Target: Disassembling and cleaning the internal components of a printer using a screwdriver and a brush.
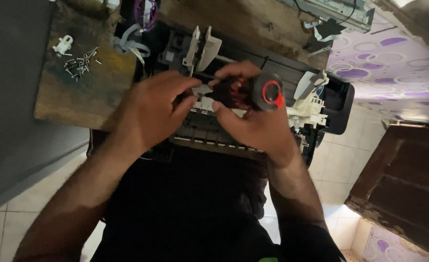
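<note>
Nearest the lens: two bare forearms over a dark lap, reaching up to an opened printer (pixel 253 131) at the near edge of a worn wooden table (pixel 74 97). Left hand (pixel 149 114) curled, fingertips pinched narrow on a small pale part at the printer's middle; whether actually gripped, cannot tell. Right hand (pixel 255 121) closed round the red-and-black handle of a screwdriver (pixel 258 92), red butt cap toward the camera, tip hidden behind the fingers.

Judged well into stripping down: outer cover off, black frame and white plastic inner parts (pixel 311 99) laid bare, two pale levers (pixel 202 46) standing up at the back. Pile of loose screws (pixel 81 63) beside a small white fitting (pixel 63 44) at the table's far left, well apart from the hands. Chassis not yet apart; more fasteners probably left.

Table top scuffed, stained, dark green in patches. Ribbon cables (pixel 132 43) and a purple wire loop (pixel 146 12) beyond the printer. Pale floor tiles below; purple-ringed cloth (pixel 394 63) at right, dark wooden furniture (pixel 404 184) lower right, grey wall at left.
</note>
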